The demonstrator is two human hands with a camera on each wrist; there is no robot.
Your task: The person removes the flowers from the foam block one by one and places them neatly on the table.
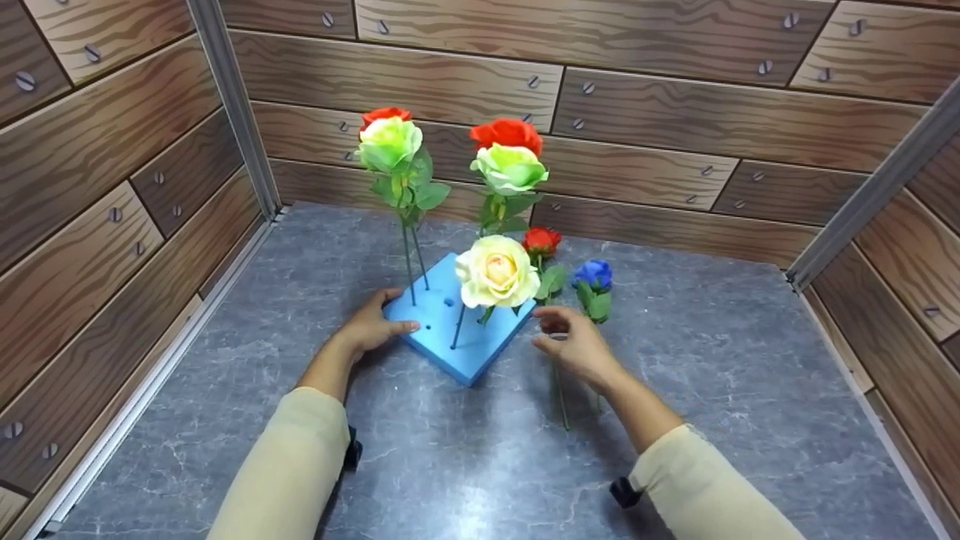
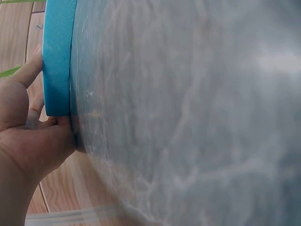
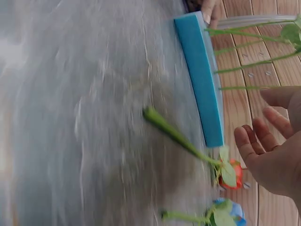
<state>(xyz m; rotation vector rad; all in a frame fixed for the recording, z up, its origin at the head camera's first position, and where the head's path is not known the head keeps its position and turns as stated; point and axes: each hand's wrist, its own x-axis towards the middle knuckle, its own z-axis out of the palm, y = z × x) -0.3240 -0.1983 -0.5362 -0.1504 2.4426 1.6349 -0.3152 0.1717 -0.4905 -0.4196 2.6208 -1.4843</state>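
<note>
A light blue foam block (image 1: 480, 352) with small holes lies on the grey table, and my left hand (image 1: 369, 324) grips its left corner, thumb over the top face and fingers along the side. Several artificial roses stand in the block: a cream rose (image 1: 498, 271) in front, a pale green rose (image 1: 390, 144) at left and another green rose (image 1: 511, 169) behind, each of these two partly covering a red one. My right hand (image 1: 581, 349) is just right of the block, fingers loosely bent and holding nothing. Below it runs the stem of a loose red rose (image 1: 541, 241).
A blue rose (image 1: 594, 275) lies on the grey table (image 1: 720, 375) right of the red one, its stem partly hidden by my right hand. Wood-patterned walls (image 1: 645, 127) with metal corner posts (image 1: 238, 112) enclose the table at the back and sides.
</note>
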